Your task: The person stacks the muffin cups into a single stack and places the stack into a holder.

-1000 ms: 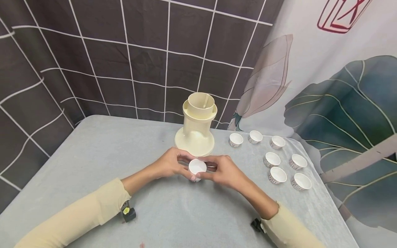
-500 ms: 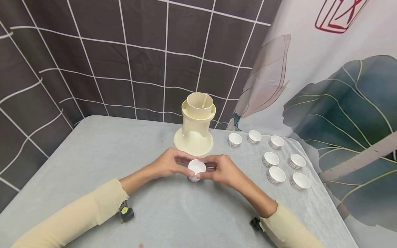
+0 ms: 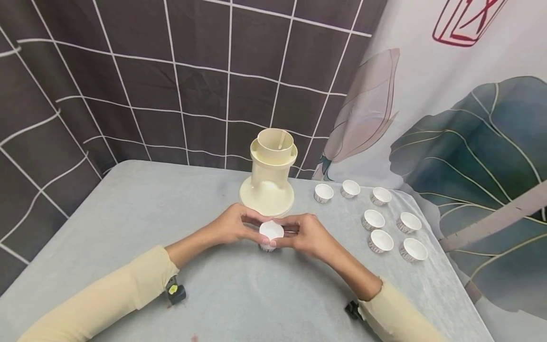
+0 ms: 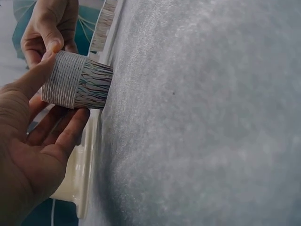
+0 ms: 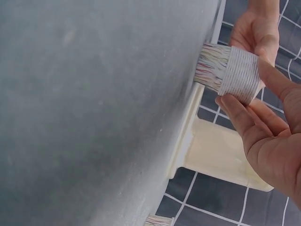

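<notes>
A stack of white paper baking cups point(image 3: 271, 231) stands upright near the middle of the table, in front of a cream plastic stand. Close-set rims line its upper part, and below them shows a patterned wall of wavy coloured lines point(image 4: 95, 85). My left hand point(image 3: 232, 225) grips the stack from the left, thumb at the near side by the rim and fingers round the far side. From the right, my right hand point(image 3: 308, 235) holds it the same way. The two thumbs meet at the front, and in the right wrist view the base of the stack point(image 5: 212, 67) is at the tabletop.
Just behind the hands is the cream plastic stand point(image 3: 270, 187), with a round base and an open tube on top. Several single baking cups point(image 3: 381, 241) are spread over the right side of the grey cloth-covered table point(image 3: 256, 294). Curtains hang behind.
Both hands keep their grip on the stack, which stays in place. Only a slight shift of the head view shows.
</notes>
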